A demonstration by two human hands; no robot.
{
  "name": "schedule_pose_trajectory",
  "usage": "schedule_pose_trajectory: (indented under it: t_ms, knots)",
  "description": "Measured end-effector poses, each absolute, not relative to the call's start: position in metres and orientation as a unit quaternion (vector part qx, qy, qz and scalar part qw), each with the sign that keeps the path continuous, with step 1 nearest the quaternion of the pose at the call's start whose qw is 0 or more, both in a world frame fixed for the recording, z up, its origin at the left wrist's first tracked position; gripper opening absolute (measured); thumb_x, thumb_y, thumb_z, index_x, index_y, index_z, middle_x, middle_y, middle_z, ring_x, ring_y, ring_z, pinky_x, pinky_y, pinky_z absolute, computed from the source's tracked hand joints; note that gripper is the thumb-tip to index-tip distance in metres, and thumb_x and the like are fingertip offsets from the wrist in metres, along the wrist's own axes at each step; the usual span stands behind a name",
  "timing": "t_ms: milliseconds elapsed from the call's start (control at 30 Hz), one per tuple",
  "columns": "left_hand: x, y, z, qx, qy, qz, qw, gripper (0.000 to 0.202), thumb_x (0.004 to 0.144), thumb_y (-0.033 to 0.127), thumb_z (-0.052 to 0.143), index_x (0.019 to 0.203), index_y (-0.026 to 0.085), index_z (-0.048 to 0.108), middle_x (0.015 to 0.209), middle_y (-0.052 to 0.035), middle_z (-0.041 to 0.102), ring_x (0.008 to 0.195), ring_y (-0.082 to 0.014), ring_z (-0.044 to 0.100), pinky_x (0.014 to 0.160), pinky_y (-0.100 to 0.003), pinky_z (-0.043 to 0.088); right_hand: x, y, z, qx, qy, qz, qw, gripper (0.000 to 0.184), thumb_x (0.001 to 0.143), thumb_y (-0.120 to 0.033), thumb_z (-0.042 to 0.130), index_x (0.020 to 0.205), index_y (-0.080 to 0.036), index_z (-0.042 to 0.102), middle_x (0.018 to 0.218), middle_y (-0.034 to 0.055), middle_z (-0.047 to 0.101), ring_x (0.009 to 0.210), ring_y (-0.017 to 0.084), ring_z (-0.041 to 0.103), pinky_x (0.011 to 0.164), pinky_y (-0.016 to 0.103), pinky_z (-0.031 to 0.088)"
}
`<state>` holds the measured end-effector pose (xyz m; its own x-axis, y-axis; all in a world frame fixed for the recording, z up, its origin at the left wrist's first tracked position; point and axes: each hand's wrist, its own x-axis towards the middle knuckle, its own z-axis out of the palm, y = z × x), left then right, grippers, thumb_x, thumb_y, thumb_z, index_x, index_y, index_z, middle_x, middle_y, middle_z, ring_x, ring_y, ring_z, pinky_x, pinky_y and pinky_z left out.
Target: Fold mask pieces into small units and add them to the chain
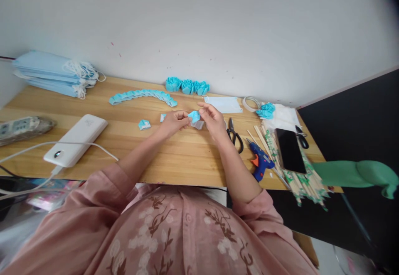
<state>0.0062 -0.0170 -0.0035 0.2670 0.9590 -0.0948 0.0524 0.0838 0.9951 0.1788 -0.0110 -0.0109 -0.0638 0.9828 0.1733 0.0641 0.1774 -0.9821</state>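
Observation:
Both hands meet over the middle of the wooden table (174, 158). My left hand (173, 122) and my right hand (213, 119) pinch a small folded piece of blue mask fabric (195, 118) between their fingertips, just above the tabletop. Two small folded blue pieces (144, 124) lie left of my left hand. Behind them a long curved row of folded blue pieces (141, 96) stretches across the table, and three blue fabric rosettes (187, 86) stand against the wall. A flat white mask (223, 104) lies just beyond my right hand.
Black scissors (234, 133), a blue glue gun (260, 160), wooden sticks (293, 171), a black phone (289, 150) and a tape roll (251, 103) lie at right. A stack of blue masks (51, 73), a white power bank (76, 138) with cable and a power strip (21, 128) sit left.

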Motion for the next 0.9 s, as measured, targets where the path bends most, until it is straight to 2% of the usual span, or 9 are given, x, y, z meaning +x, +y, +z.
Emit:
schedule_pose_trajectory:
  t_ms: [133, 267, 467, 600, 767, 900]
  knots:
    - [0.0077, -0.0195, -0.0031, 0.565, 0.464, 0.385, 0.563, 0.026, 0.07, 0.04, 0.069, 0.067, 0.017, 0.059, 0.06, 0.0005, 0.06, 0.055, -0.0088, 0.05, 0.053, -0.022, 0.037, 0.1769, -0.0128, -0.0111, -0.452, -0.586, 0.461, 0.49, 0.052, 0.072, -0.051, 0.074, 0.115, -0.023, 0.064, 0.087, 0.0003, 0.066, 0.076, 0.014, 0.06, 0.07, 0.027, 0.049]
    - [0.0089, -0.0209, -0.0045, 0.585, 0.47, 0.383, 0.538, 0.023, 0.07, 0.036, 0.068, 0.066, 0.017, 0.057, 0.058, 0.0021, 0.056, 0.053, -0.0082, 0.046, 0.052, -0.022, 0.035, 0.1769, -0.0122, -0.0142, -0.462, -0.58, 0.455, 0.493, 0.048, 0.073, -0.048, 0.074, 0.113, -0.023, 0.065, 0.084, -0.0002, 0.066, 0.072, 0.013, 0.059, 0.066, 0.026, 0.049]
    - [0.007, -0.0181, -0.0049, 0.545, 0.462, 0.418, 0.561, 0.023, 0.068, 0.037, 0.068, 0.068, 0.017, 0.056, 0.06, 0.0029, 0.056, 0.054, -0.0077, 0.048, 0.054, -0.022, 0.038, 0.1798, -0.0096, -0.0132, -0.454, -0.516, 0.492, 0.534, 0.049, 0.078, -0.058, 0.067, 0.113, -0.024, 0.065, 0.086, 0.0011, 0.067, 0.075, 0.015, 0.064, 0.075, 0.031, 0.055]
    - [0.0061, -0.0182, -0.0025, 0.5, 0.467, 0.448, 0.576, 0.025, 0.067, 0.039, 0.069, 0.068, 0.018, 0.055, 0.061, 0.003, 0.057, 0.053, -0.0071, 0.047, 0.055, -0.022, 0.038, 0.1778, -0.0128, -0.0098, -0.448, -0.524, 0.518, 0.506, 0.052, 0.08, -0.063, 0.063, 0.116, -0.026, 0.064, 0.089, 0.0021, 0.069, 0.076, 0.015, 0.066, 0.077, 0.033, 0.057]
    - [0.0063, -0.0199, -0.0001, 0.495, 0.466, 0.45, 0.579, 0.026, 0.068, 0.039, 0.07, 0.067, 0.018, 0.055, 0.062, 0.0023, 0.058, 0.055, -0.0075, 0.047, 0.055, -0.023, 0.038, 0.1751, -0.0141, -0.0119, -0.437, -0.555, 0.512, 0.489, 0.052, 0.073, -0.047, 0.074, 0.119, -0.026, 0.063, 0.084, -0.001, 0.069, 0.077, 0.015, 0.065, 0.075, 0.031, 0.055]
    - [0.0063, -0.02, -0.0006, 0.501, 0.464, 0.447, 0.578, 0.027, 0.066, 0.041, 0.07, 0.067, 0.018, 0.055, 0.061, 0.0025, 0.056, 0.055, -0.008, 0.046, 0.055, -0.023, 0.038, 0.1762, -0.013, -0.0134, -0.451, -0.566, 0.49, 0.487, 0.049, 0.076, -0.042, 0.069, 0.121, -0.024, 0.062, 0.077, -0.0025, 0.066, 0.072, 0.013, 0.064, 0.07, 0.028, 0.052]
